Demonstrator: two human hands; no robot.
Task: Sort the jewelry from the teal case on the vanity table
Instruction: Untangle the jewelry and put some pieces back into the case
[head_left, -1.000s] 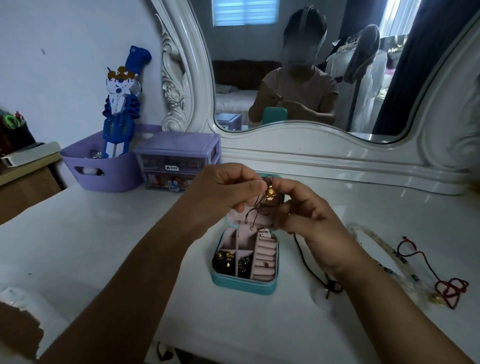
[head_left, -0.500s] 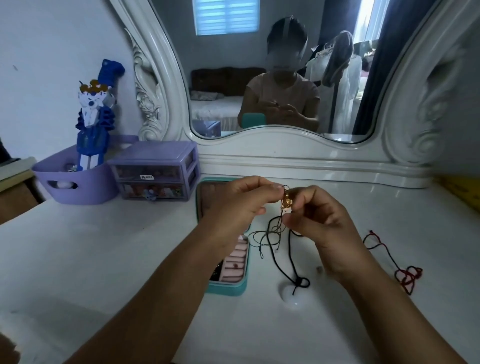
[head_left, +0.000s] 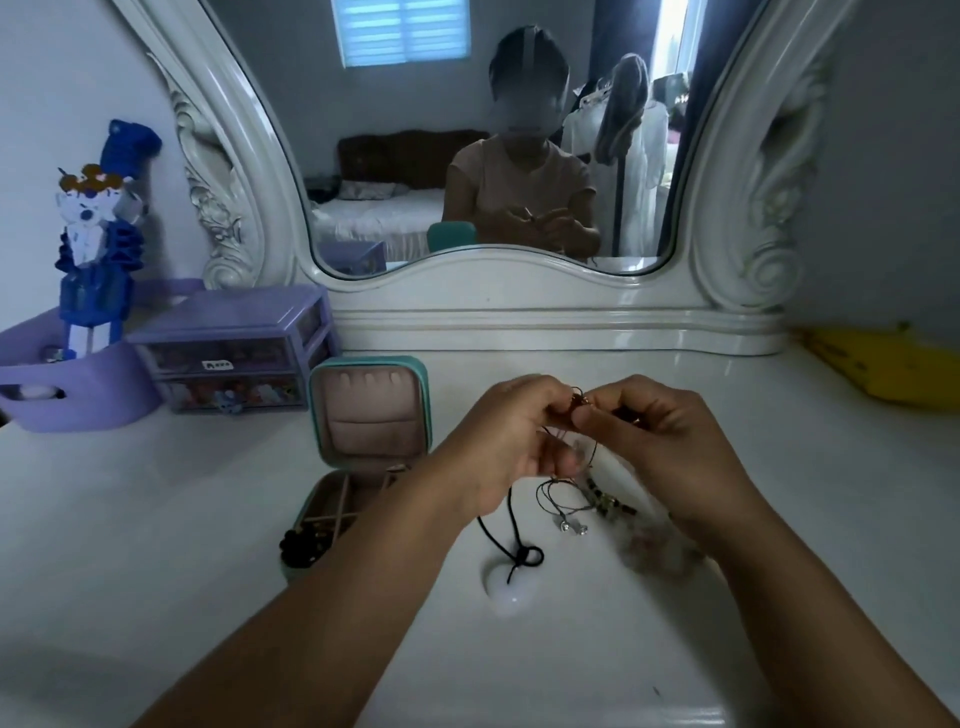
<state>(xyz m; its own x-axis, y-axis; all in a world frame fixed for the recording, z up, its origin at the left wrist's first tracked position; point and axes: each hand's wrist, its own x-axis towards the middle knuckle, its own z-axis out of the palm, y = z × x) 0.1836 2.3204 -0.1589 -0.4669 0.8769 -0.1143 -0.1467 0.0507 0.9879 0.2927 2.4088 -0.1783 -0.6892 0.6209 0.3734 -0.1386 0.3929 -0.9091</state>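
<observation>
Left hand (head_left: 511, 441): raised above the tabletop (head_left: 156, 519), thumb and forefinger pinched on a small gold charm (head_left: 577, 400) and its thin cord (head_left: 592, 452).
Right hand (head_left: 660, 441): level with the left, fingertips touching it, pinching the same charm from the other side; probably working the cord loose from the other strands.
Reason for the hold: both hands meet at one point so the tangle hangs free below them, which lets the strands fall apart under their own weight.
Teal case (head_left: 363, 447): open on the tabletop, left of the hands, lid upright showing a pink lining; dark beads (head_left: 304, 540) sit in its near compartment.
Black cord (head_left: 511, 535): runs down from behind the left hand to a knot on a white heart pendant (head_left: 506, 590) lying flat on the tabletop.
Silver pair (head_left: 571, 527): two small shiny pieces on a fine looped wire, just right of the black cord, on the tabletop.
Beaded strand (head_left: 605, 501): lies under the right hand, partly covered.
Hard to make out: the charm's shape is mostly hidden by fingertips; a blurred patch near the right wrist cannot be identified; the case's far compartments are cut off by the left forearm.
Background: purple drawer box (head_left: 234, 353) and mirror (head_left: 493, 130) stand behind.
</observation>
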